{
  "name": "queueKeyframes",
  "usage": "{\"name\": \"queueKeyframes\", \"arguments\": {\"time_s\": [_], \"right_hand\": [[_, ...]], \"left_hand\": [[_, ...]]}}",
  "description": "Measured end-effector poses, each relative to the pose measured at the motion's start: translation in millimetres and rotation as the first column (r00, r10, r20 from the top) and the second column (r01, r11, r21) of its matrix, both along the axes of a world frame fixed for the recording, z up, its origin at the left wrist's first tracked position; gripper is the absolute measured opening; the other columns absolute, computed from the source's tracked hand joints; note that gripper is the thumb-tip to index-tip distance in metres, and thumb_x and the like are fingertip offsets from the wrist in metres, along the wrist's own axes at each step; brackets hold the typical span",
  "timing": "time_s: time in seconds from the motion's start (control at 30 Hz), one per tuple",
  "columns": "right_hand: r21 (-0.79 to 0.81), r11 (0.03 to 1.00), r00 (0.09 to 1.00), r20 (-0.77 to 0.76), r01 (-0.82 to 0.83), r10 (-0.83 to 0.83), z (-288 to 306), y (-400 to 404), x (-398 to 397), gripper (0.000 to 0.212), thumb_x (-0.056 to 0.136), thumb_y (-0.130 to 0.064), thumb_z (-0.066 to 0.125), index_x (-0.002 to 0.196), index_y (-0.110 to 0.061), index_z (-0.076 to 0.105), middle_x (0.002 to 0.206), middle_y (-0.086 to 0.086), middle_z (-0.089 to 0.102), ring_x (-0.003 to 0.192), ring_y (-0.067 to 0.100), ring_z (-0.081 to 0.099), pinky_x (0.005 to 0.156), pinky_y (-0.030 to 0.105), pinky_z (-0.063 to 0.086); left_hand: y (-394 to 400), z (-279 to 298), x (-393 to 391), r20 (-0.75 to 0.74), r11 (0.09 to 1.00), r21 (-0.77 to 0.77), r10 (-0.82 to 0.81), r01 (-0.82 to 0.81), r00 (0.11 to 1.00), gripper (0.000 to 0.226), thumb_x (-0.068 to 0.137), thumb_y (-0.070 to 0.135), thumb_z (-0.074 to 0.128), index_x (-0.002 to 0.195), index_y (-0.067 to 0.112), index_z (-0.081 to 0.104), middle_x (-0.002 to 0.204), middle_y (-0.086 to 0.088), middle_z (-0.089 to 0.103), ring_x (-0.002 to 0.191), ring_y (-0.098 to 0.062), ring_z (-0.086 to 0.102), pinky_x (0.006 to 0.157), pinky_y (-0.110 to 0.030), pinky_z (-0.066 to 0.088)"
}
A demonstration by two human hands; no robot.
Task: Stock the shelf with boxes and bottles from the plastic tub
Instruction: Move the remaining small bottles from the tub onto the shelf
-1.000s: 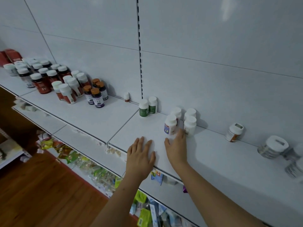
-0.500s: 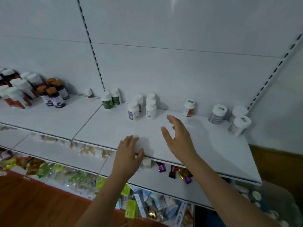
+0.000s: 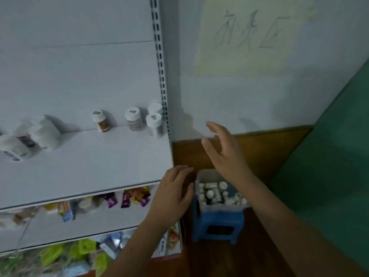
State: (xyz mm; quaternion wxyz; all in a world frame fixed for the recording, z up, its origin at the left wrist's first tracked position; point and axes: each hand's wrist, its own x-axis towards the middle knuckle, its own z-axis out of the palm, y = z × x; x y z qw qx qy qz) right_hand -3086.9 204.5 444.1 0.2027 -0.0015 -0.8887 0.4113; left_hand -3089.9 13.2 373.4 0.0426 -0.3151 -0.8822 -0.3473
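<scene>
Both hands hang empty in the air at the right end of a white shelf (image 3: 85, 162), above a clear plastic tub (image 3: 220, 205) packed with small white-capped bottles (image 3: 211, 193). The tub sits on a blue stool (image 3: 218, 223) on the wooden floor, just right of the shelving. The left hand (image 3: 173, 193) is palm down with fingers loosely spread, in front of the shelf's near right corner and the tub's left edge, holding nothing. The right hand (image 3: 225, 152) is raised higher and farther, fingers straight and apart, thumb out, also holding nothing; its forearm crosses in front of the tub's right side. On the shelf, three white-capped jars (image 3: 153, 121) cluster at the far right corner against the back panel, with an orange-labelled bottle (image 3: 100, 121) standing to their left. Further left, several white bottles (image 3: 30, 138) are blurred. Lower shelves hold bright wrapped snacks (image 3: 127, 197). A pale paper sign (image 3: 253, 35) with handwritten characters hangs on the wall above the tub.
</scene>
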Motion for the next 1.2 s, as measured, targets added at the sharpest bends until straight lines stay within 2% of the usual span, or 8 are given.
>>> {"name": "queueKeyframes", "arguments": {"time_s": [0.27,0.5,0.63,0.77,0.93,1.03,1.1,1.2], "right_hand": [[0.001,0.975,0.957,0.187,0.224,-0.221,-47.7,164.8,71.6,0.063,0.096,-0.056,0.043,0.15,-0.024,0.037,0.15,-0.006,0.042,0.136,0.007,0.039,0.112,0.038,0.038],[0.014,0.966,0.903,0.351,0.258,-0.246,-101.3,228.5,62.0,0.074,0.092,-0.065,0.038,0.15,-0.02,0.035,0.151,-0.002,0.042,0.136,0.011,0.04,0.112,0.042,0.039],[0.055,0.97,0.851,0.471,0.235,-0.233,-139.8,252.1,25.3,0.072,0.094,-0.062,0.038,0.151,-0.019,0.033,0.15,-0.001,0.042,0.135,0.011,0.04,0.11,0.038,0.04],[0.059,0.972,0.75,0.625,0.228,-0.214,-182.2,274.0,-15.7,0.066,0.097,-0.05,0.049,0.151,-0.016,0.033,0.149,0.001,0.043,0.133,0.013,0.043,0.108,0.036,0.041],[0.015,0.982,0.661,0.738,0.188,-0.138,-240.3,292.3,-66.5,0.043,0.1,-0.035,0.054,0.135,-0.009,0.05,0.125,0.002,0.056,0.107,0.006,0.049,0.09,0.018,0.038],[0.005,0.987,0.602,0.792,0.161,-0.102,-286.6,294.9,-85.2,0.064,0.092,-0.061,0.05,0.134,-0.013,0.051,0.128,0.004,0.059,0.117,0.02,0.057,0.1,0.037,0.047],[0.015,0.989,0.562,0.822,0.144,-0.094,-319.7,293.0,-93.1,0.062,0.095,-0.049,0.055,0.143,-0.011,0.044,0.141,0.008,0.052,0.128,0.025,0.05,0.109,0.041,0.04],[0.044,0.996,0.516,0.853,0.083,-0.08,-373.0,290.5,-104.3,0.059,0.099,-0.03,0.057,0.15,-0.009,0.035,0.151,0.01,0.042,0.138,0.024,0.041,0.113,0.03,0.029]], "left_hand": [[133.4,-49.7,39.0,0.205,0.99,-0.082,-0.099,0.118,0.974,0.037,0.1,0.031,0.052,0.137,0.025,0.049,0.133,0.011,0.045,0.119,-0.003,0.041,0.097,-0.013,0.033],[170.0,-119.9,18.0,0.386,0.97,-0.207,-0.042,0.131,0.922,0.042,0.098,0.034,0.05,0.138,0.02,0.05,0.135,0.003,0.047,0.125,-0.015,0.045,0.105,-0.035,0.043],[187.6,-163.8,-24.7,0.5,0.958,-0.258,0.022,0.125,0.866,0.045,0.098,0.031,0.051,0.139,0.013,0.049,0.133,-0.006,0.048,0.124,-0.025,0.047,0.103,-0.04,0.043],[204.1,-211.8,-72.3,0.621,0.947,-0.308,0.129,0.089,0.773,0.04,0.099,0.022,0.054,0.137,0.009,0.05,0.126,-0.011,0.049,0.118,-0.03,0.049,0.094,-0.033,0.042],[220.5,-273.5,-113.6,0.709,0.933,-0.36,0.275,-0.003,0.649,0.041,0.098,0.023,0.056,0.136,0.01,0.05,0.126,-0.013,0.049,0.114,-0.029,0.052,0.093,-0.037,0.046],[227.7,-307.7,-126.7,0.721,0.907,-0.42,0.356,-0.035,0.594,0.037,0.096,0.021,0.057,0.129,0.006,0.052,0.119,-0.016,0.052,0.108,-0.034,0.055,0.089,-0.041,0.049],[231.8,-330.7,-132.3,0.722,0.891,-0.449,0.402,-0.061,0.562,0.033,0.095,0.019,0.059,0.124,0.004,0.054,0.113,-0.018,0.054,0.104,-0.038,0.058,0.087,-0.044,0.049],[240.2,-364.6,-137.1,0.701,0.872,-0.477,0.454,-0.112,0.55,0.034,0.091,0.021,0.063,0.121,0.005,0.055,0.11,-0.018,0.054,0.1,-0.04,0.06,0.083,-0.045,0.051]]}}
